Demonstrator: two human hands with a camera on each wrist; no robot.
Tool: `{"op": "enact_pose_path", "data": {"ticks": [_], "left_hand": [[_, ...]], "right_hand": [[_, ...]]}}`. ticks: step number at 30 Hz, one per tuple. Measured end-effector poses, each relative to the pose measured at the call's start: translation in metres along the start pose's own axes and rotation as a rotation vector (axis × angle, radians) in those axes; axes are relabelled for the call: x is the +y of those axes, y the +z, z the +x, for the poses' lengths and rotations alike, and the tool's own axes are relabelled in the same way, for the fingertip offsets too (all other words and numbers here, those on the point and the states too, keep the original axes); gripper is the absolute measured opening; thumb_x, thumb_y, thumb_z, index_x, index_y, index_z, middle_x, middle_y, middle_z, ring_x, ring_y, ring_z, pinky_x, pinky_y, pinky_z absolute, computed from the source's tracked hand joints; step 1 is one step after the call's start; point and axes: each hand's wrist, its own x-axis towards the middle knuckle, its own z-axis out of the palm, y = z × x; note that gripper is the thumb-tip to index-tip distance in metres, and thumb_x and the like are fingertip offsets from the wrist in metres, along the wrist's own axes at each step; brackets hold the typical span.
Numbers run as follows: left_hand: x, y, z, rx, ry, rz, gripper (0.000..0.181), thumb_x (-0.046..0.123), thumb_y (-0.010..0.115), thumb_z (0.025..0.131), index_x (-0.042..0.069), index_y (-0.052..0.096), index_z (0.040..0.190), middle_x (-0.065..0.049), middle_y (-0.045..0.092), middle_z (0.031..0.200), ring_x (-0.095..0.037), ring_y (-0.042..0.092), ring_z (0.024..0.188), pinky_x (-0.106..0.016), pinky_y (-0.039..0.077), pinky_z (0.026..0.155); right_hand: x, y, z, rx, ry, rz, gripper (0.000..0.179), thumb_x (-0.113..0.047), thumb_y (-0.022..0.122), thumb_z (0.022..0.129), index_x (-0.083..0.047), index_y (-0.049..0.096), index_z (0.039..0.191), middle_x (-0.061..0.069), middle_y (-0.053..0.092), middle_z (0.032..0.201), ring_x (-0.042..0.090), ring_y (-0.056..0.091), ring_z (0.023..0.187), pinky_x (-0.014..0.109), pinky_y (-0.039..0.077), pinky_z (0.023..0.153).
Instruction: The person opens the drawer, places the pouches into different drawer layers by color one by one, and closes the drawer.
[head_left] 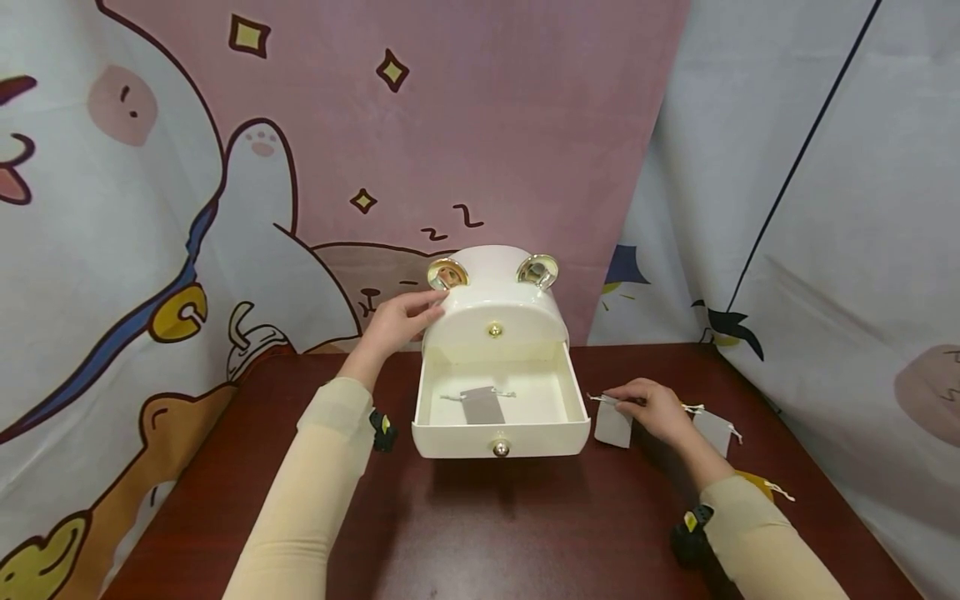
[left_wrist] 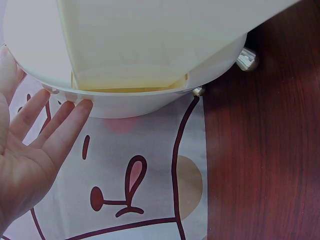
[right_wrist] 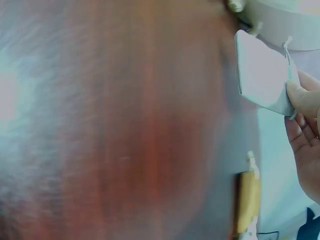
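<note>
A white rounded drawer box (head_left: 495, 312) with two gold ears stands at the back of the table, its drawer (head_left: 457, 442) pulled out. Inside the drawer lies a small grey drawstring pouch (head_left: 482, 407). My left hand (head_left: 393, 325) rests on the box's upper left side; in the left wrist view the extended fingers (left_wrist: 67, 127) touch the box rim. To the right of the drawer, my right hand (head_left: 660, 412) pinches a pale grey drawstring pouch (head_left: 612, 427) near its corded top. The right wrist view shows that pouch (right_wrist: 262, 75) between thumb and fingers, above the table.
Another grey pouch (head_left: 712, 429) lies on the dark red table (head_left: 487, 533) behind the right wrist, and a yellow pouch (head_left: 757, 484) shows partly beside the right sleeve. A printed cloth (head_left: 525, 125) hangs behind and on both sides.
</note>
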Motion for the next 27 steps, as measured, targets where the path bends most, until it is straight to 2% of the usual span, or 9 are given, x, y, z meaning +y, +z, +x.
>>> {"op": "enact_pose_path", "data": {"ticks": [7,10,14,19,24,27], "left_hand": [[0.000,0.000,0.000,-0.002,0.006,0.010,0.042,0.038,0.066,0.096,0.028,0.063,0.137,-0.004,0.056,0.139,-0.025,0.062,0.112,-0.043,0.058,0.085],[0.001,0.000,0.000,-0.003,0.004,0.020,0.043,0.039,0.066,0.096,0.028,0.062,0.137,-0.004,0.056,0.139,-0.024,0.063,0.111,-0.039,0.059,0.083],[0.002,0.000,-0.001,-0.004,0.004,0.021,0.043,0.039,0.066,0.096,0.028,0.062,0.137,-0.004,0.056,0.139,-0.024,0.063,0.111,-0.036,0.059,0.081],[0.002,-0.001,-0.001,-0.002,0.004,0.018,0.043,0.039,0.066,0.096,0.028,0.062,0.137,-0.004,0.056,0.139,-0.024,0.063,0.111,-0.036,0.059,0.081],[0.003,-0.001,-0.001,-0.004,0.004,0.017,0.043,0.039,0.066,0.096,0.028,0.062,0.137,-0.004,0.056,0.139,-0.024,0.063,0.111,-0.036,0.059,0.081],[0.003,-0.001,-0.002,-0.007,0.006,0.018,0.044,0.039,0.066,0.096,0.028,0.062,0.138,-0.005,0.056,0.140,-0.025,0.062,0.111,-0.037,0.059,0.081]], "right_hand": [[-0.015,-0.022,0.006,0.058,-0.011,0.038,0.024,-0.003,0.074,0.088,-0.009,0.077,0.111,0.007,0.066,0.100,0.020,0.056,0.083,0.026,0.053,0.061],[-0.024,-0.033,0.008,0.064,0.015,0.069,0.024,-0.004,0.072,0.090,-0.009,0.076,0.113,0.009,0.065,0.103,0.023,0.056,0.083,0.026,0.057,0.059],[-0.039,-0.049,0.012,0.087,0.038,0.061,0.024,-0.007,0.071,0.093,-0.009,0.075,0.116,0.012,0.065,0.109,0.026,0.055,0.090,0.027,0.057,0.068],[-0.057,-0.066,0.018,0.143,0.005,0.020,0.025,-0.013,0.070,0.094,-0.010,0.074,0.119,0.010,0.067,0.110,0.024,0.055,0.095,0.025,0.049,0.074],[-0.075,-0.077,0.024,0.161,-0.058,0.043,0.025,-0.011,0.071,0.093,-0.012,0.075,0.118,0.006,0.066,0.107,0.018,0.054,0.092,0.015,0.048,0.070],[-0.087,-0.081,0.026,0.162,-0.107,0.070,0.025,-0.011,0.071,0.093,-0.012,0.076,0.117,0.004,0.065,0.104,0.015,0.052,0.089,0.014,0.047,0.067]]}}
